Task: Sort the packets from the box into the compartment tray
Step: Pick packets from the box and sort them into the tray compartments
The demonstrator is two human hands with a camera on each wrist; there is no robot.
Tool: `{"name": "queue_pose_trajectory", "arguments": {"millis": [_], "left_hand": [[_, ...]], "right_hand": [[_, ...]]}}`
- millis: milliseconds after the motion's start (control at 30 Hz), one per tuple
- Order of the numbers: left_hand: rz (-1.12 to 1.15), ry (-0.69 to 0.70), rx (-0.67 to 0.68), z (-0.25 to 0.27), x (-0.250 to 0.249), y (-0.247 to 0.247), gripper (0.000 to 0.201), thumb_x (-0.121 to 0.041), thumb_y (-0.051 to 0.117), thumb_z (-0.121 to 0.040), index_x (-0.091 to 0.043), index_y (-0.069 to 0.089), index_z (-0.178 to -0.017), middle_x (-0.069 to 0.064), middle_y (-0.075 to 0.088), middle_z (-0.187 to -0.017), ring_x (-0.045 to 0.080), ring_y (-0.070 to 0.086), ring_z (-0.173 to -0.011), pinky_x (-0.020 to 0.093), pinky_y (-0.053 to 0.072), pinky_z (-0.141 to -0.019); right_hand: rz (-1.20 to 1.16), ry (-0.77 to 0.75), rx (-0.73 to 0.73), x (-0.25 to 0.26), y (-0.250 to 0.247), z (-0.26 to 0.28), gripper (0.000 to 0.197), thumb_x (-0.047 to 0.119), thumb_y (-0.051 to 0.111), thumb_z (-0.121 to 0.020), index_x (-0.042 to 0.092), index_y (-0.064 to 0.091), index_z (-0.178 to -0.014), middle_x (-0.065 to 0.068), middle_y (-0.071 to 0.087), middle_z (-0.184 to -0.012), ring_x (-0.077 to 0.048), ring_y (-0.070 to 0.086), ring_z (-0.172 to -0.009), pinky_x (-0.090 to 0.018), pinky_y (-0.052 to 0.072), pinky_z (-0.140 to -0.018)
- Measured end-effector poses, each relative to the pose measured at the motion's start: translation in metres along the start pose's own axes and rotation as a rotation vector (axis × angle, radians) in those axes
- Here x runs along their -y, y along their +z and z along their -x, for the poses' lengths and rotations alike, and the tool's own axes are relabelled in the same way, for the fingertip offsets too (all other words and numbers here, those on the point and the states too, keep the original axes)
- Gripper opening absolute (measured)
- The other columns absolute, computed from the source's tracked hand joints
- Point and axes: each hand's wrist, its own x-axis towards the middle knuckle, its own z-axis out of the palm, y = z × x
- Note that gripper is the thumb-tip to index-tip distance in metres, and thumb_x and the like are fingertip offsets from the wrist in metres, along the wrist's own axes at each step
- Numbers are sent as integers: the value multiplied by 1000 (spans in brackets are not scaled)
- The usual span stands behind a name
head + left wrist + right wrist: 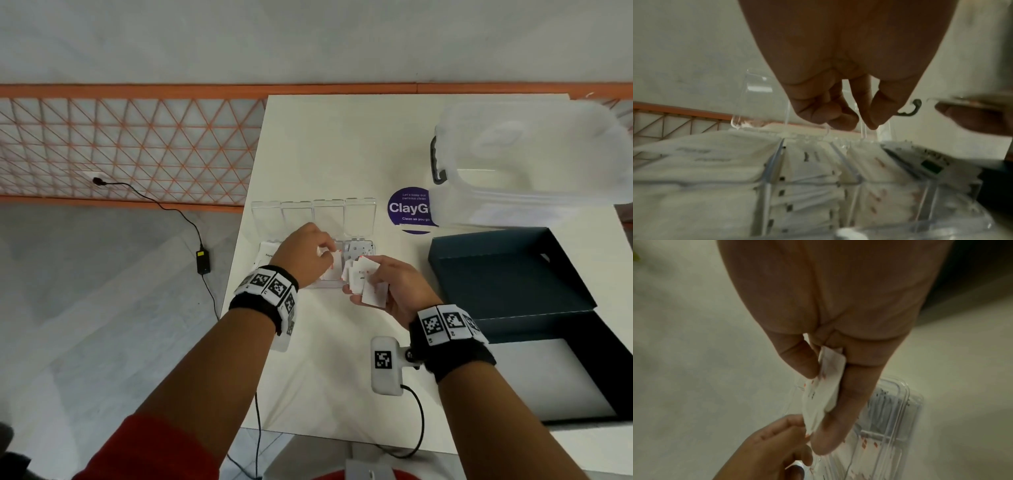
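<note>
A clear compartment tray [359,219] with its lids [758,91] up stands mid-table, and its compartments [774,162] hold stacks of white packets [701,162]. My left hand [308,253] hovers over the tray, fingers curled [838,116], with nothing showing between them in the left wrist view. Just to its right, my right hand [394,284] grips a fan of several white packets [363,277] with red marks, pinched between thumb and fingers [818,402] above the tray [900,402]. The left hand's fingertips [789,423] reach the fan's lower end. The dark blue box [507,274] lies open at the right.
A large clear plastic tub [531,154] lies at the back right, partly over a purple round sticker [409,209]. The table's left edge [239,274] drops to the floor, where a black power adapter [202,262] and cable lie. An orange lattice fence [130,147] runs behind.
</note>
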Motion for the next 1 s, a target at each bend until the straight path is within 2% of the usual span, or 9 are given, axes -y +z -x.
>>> {"name": "queue_pose_trajectory", "arguments": {"millis": [100,200,300,400,567,700,800,900,1000], "left_hand": [[129,26,31,13,-12,-2,21,-13,51,-91,-22,69,-98,-2,61,-98,3,50,-72,23,41,-73],[222,-2,83,29,-18,6,17,-29,58,-89,-27,63,-105,-8,62,-93,2,53,-72,23,42,-69],[271,-82,134,39,-19,15,55,-54,75,-69,-37,51,-115,-13,57,-89,-1,56,-71,19,41,-63],[281,-76,157,44,-17,24,73,-47,84,-64,-35,45,-124,-18,55,-83,-8,56,-66,15,40,-61],[576,-199,133,48,-7,25,55,-25,85,-68,-35,49,-109,-1,66,-91,8,65,-65,24,51,-62],[677,-236,67,49,-3,18,33,-12,81,-73,-23,56,-91,-3,69,-74,9,62,-59,20,50,-58],[710,-237,-8,50,2,11,18,-7,74,-80,-22,64,-82,-8,70,-69,4,64,-64,16,49,-59],[785,-241,-19,49,3,2,20,-3,64,-88,-21,69,-81,-3,71,-80,8,69,-75,23,55,-66],[853,-285,31,48,0,-4,11,-11,67,-87,-22,71,-88,3,71,-90,16,70,-75,27,56,-63]], "right_hand": [[68,-20,-17,-6,1,-2,36,-16,40,-87,0,62,-110,-24,71,-93,-38,70,-81,-47,59,-74],[97,-47,-63,-11,3,-4,30,-15,49,-86,4,65,-104,-19,71,-88,-34,70,-79,-46,59,-75],[110,-78,-103,-17,5,-7,25,-12,59,-85,7,68,-99,-12,70,-81,-23,68,-68,-38,61,-65],[125,-104,-121,-22,10,-8,24,-11,66,-82,6,68,-100,-9,72,-79,-21,69,-68,-35,59,-61],[71,-121,-125,-22,12,-7,32,-16,69,-76,2,65,-103,-15,71,-87,-29,70,-72,-38,60,-63],[82,-123,-117,-20,10,-8,37,-19,70,-73,6,65,-100,-12,71,-90,-26,70,-77,-36,60,-64],[90,-114,-115,-22,8,-7,38,-20,70,-72,7,65,-99,-10,71,-90,-24,69,-78,-34,59,-62],[89,-101,-105,-24,10,-8,39,-22,69,-72,8,64,-97,-11,71,-90,-24,70,-78,-31,58,-59],[81,-107,-107,-26,14,-10,39,-23,67,-72,8,64,-96,-9,70,-87,-24,69,-77,-31,58,-59]]}}
